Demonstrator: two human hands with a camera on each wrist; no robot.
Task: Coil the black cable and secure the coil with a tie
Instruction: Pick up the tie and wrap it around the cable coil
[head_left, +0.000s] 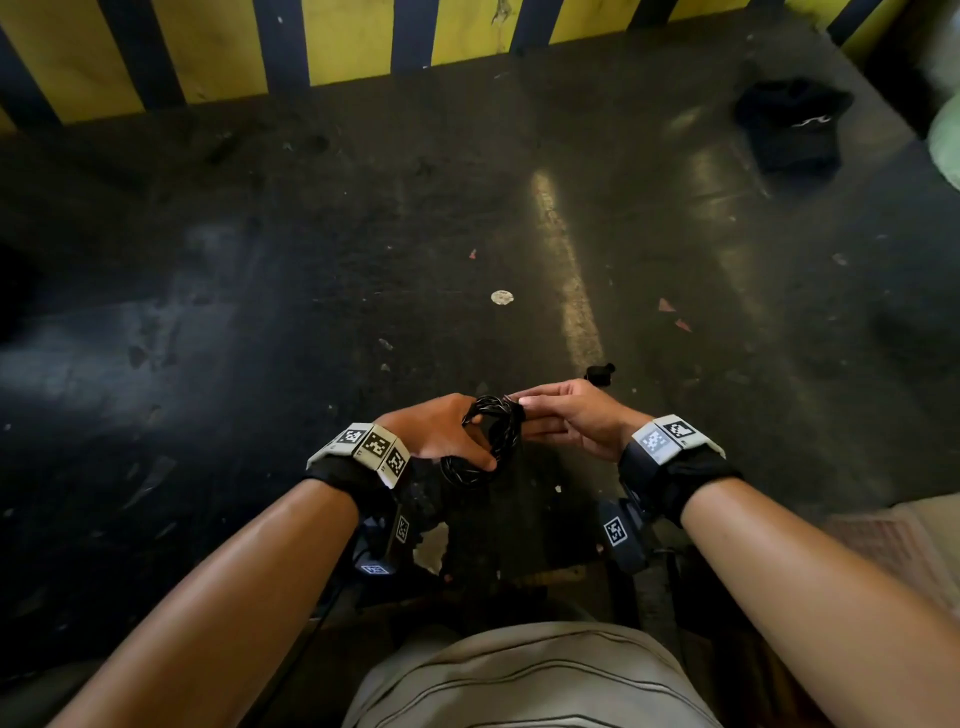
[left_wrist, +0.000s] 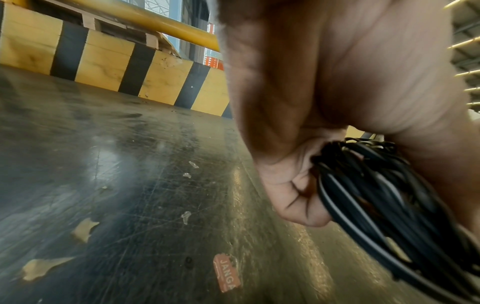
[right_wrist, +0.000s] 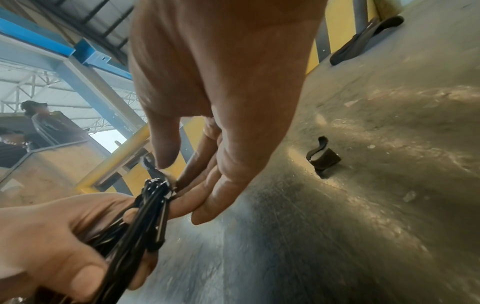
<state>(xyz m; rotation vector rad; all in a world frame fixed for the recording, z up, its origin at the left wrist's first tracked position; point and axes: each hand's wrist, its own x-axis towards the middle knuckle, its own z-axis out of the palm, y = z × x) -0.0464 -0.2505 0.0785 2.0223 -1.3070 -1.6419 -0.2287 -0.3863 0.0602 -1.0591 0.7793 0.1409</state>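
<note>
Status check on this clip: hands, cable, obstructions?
Left hand grips coiled black cable. Right hand pinches tie at coil's top. Spare strap lies on floor, clear of work.

Warehouse or factory hall — striped yellow-black barrier (head_left: 218, 47), scuffed dark floor (head_left: 311, 260), steel roof trusses (right_wrist: 39, 82)

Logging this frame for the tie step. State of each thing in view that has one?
black cable: coiled into a bundle, held off the floor.
left hand: grips the coil, fingers curled round it.
right hand: pinches the tie at the coil's top.
tie: wrapped round the coil; whether fastened, cannot tell.
black strap: loose on the floor, curled, apart from the hands.
black cap: lying on the floor, far right.
</note>
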